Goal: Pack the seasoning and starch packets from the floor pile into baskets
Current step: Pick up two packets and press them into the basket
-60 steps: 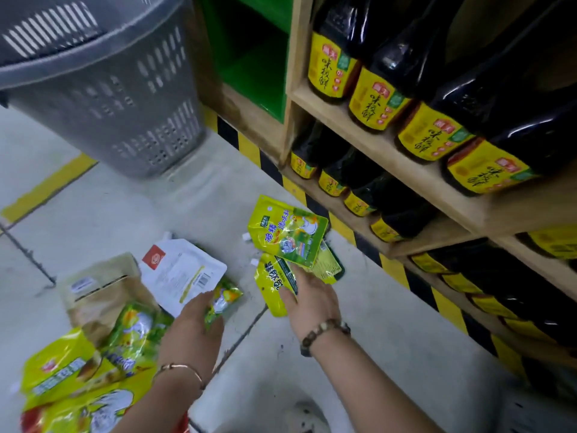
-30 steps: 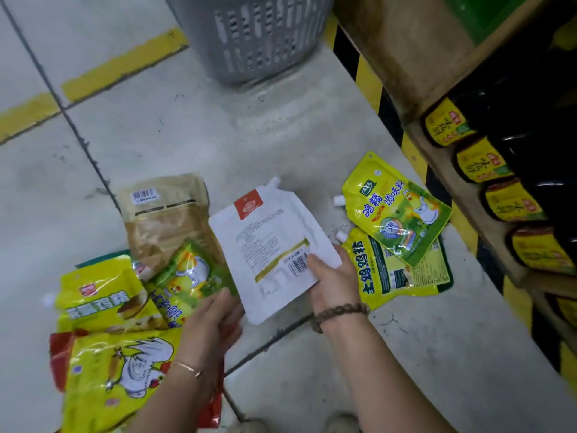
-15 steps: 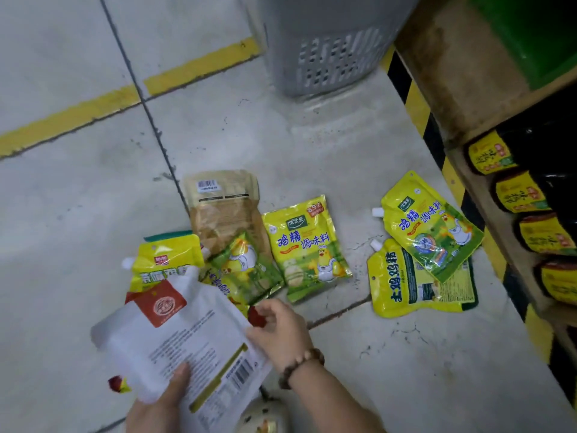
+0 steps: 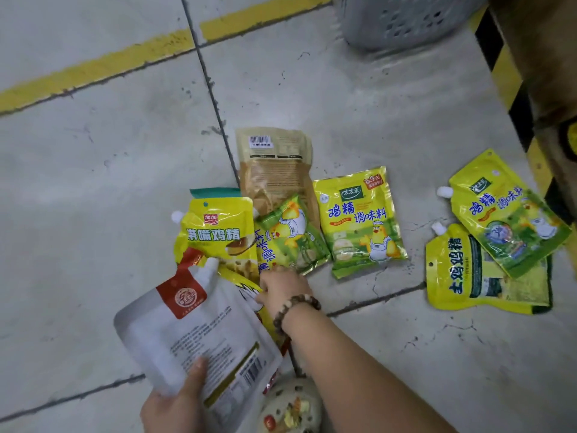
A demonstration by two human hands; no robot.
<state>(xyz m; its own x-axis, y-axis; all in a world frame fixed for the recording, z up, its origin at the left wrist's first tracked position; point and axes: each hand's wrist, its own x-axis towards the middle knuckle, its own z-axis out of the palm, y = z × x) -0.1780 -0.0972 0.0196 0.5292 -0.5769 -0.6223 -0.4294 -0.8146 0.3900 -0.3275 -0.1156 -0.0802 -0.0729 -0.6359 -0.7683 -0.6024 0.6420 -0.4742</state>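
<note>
My left hand (image 4: 176,404) holds a white spout pouch (image 4: 193,332) with a red label, thumb on its back side. My right hand (image 4: 282,289), with a bead bracelet at the wrist, reaches into the floor pile and touches a yellow packet lying under the white pouch; its fingers are mostly hidden. In the pile lie a yellow spout pouch (image 4: 218,232), a small green-yellow chicken packet (image 4: 290,235), a tan packet (image 4: 274,164) and a yellow chicken-essence packet (image 4: 359,220). Two yellow spout pouches (image 4: 487,267) lie apart to the right. A grey basket (image 4: 402,17) stands at the top.
A wooden shelf base (image 4: 549,57) with black-and-yellow hazard tape (image 4: 505,76) runs along the right edge. A yellow floor line (image 4: 103,67) crosses the upper left. A patterned shoe (image 4: 290,407) shows at the bottom.
The white pouch went from my right hand to my left hand. My right hand has moved forward into the pile. The view has shifted left, so the shelf bottles are out of sight.
</note>
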